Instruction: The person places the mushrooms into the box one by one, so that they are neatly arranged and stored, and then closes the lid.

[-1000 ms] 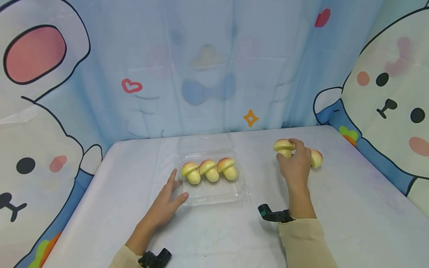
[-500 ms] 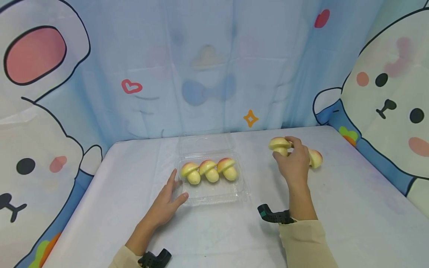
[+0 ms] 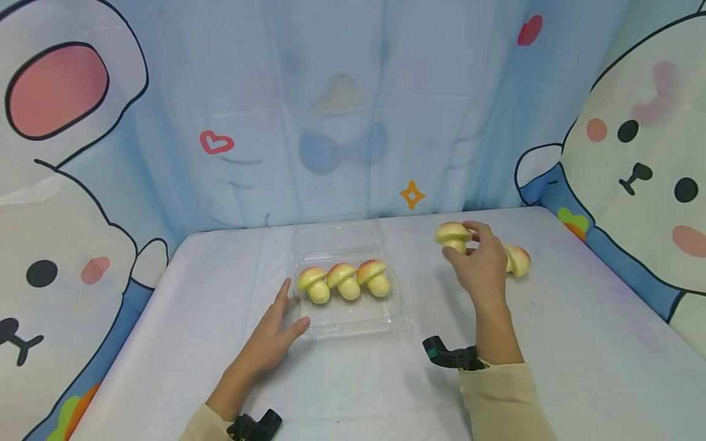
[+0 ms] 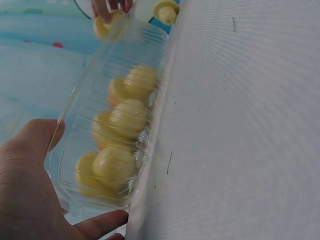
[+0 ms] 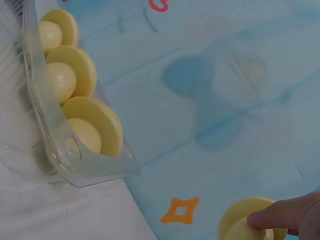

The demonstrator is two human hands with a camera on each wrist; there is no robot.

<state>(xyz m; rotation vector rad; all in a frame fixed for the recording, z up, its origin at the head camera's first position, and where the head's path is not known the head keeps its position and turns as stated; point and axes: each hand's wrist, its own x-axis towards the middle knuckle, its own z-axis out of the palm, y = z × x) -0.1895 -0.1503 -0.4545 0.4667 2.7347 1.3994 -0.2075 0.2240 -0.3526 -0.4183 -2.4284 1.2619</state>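
Note:
Three yellow toy mushrooms with reddish caps, the middle one a mushroom (image 3: 348, 288), lie in a row inside a clear plastic box (image 3: 353, 317) with its lid open. My left hand (image 3: 274, 334) rests at the box's left side, fingers spread and relaxed; in the left wrist view the thumb (image 4: 47, 132) lies along the rim. My right hand (image 3: 482, 263) pinches another mushroom (image 3: 452, 234) by its right side, raised over the table to the right of the box. The held mushroom (image 5: 242, 227) shows under the thumb in the right wrist view. One more mushroom (image 3: 518, 261) lies behind the right hand, partly hidden.
A white cloth (image 3: 353, 380) covers the table. The clear lid (image 3: 337, 236) lies back toward the far edge. Behind stands a blue curtain (image 3: 342, 110) printed with cartoon animals. Each wrist wears a black camera, such as the right camera (image 3: 452, 355).
My right hand has moved left and slightly away from me with the mushroom in its fingers, leaving more of the mushroom behind it uncovered. The left hand and the box stay put.

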